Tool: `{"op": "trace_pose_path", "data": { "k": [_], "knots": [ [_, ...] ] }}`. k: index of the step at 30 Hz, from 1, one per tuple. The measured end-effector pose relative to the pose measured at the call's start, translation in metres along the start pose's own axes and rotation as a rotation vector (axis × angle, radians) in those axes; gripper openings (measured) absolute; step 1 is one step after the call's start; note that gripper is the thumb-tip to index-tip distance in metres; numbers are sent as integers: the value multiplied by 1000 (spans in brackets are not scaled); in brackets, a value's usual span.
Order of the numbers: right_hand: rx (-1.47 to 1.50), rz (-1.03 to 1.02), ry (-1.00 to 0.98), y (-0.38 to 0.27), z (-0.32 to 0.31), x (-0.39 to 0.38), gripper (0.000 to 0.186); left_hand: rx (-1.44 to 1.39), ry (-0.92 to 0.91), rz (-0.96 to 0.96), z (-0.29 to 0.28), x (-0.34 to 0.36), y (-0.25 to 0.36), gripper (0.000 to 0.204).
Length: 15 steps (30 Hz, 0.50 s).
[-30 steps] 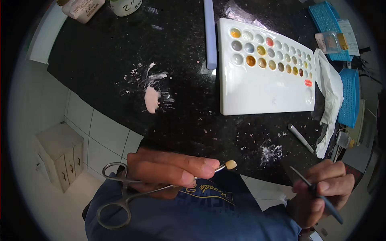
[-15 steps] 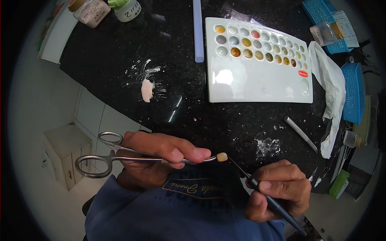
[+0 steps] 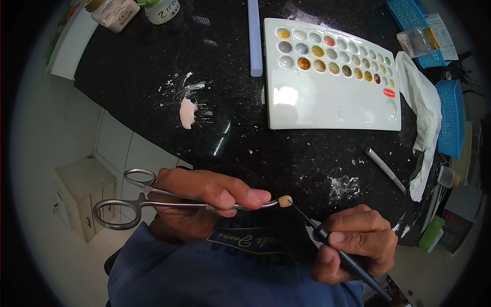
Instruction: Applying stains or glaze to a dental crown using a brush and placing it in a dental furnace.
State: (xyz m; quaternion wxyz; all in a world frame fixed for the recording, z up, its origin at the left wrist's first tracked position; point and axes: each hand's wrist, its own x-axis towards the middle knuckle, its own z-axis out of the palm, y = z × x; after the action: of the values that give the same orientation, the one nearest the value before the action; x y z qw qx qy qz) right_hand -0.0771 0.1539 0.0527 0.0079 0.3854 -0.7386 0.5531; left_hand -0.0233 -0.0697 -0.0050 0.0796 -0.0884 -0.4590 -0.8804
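Note:
My left hand (image 3: 212, 192) is closed around a steel hemostat (image 3: 161, 204), its finger rings sticking out to the left. At the hemostat's curved tip sits a small yellowish dental crown (image 3: 285, 201). My right hand (image 3: 358, 240) pinches a dark, slim-tipped brush (image 3: 353, 266) like a pen. The brush's fine point meets the crown, or lies just in front of it, at its right side. Beyond both hands lies a white ceramic palette (image 3: 327, 107) with rows of wells holding yellow, brown, red and grey stains.
A pale pink powder lump (image 3: 187, 113) lies on the black countertop (image 3: 153, 123). A blue bar (image 3: 254, 41), a metal-grey stick (image 3: 385, 170), a crumpled white tissue (image 3: 424, 112) and blue baskets (image 3: 450, 117) lie farther out. Two jars (image 3: 115, 14) stand far left.
The crown has turned slightly and shifted a little right with the hemostat. The brush tip, apart from it before, now reaches the crown. The view has shifted slightly.

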Motion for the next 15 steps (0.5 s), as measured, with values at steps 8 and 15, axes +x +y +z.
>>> {"op": "trace_pose_path", "data": {
  "k": [8,15],
  "knots": [
    [-13,20,-26,-1,-3,2,26,-67,-22,-40,-1,2,4,18],
    [-38,10,-17,-2,-3,3,25,-21,88,5,4,2,-1,11]
  ]
}}
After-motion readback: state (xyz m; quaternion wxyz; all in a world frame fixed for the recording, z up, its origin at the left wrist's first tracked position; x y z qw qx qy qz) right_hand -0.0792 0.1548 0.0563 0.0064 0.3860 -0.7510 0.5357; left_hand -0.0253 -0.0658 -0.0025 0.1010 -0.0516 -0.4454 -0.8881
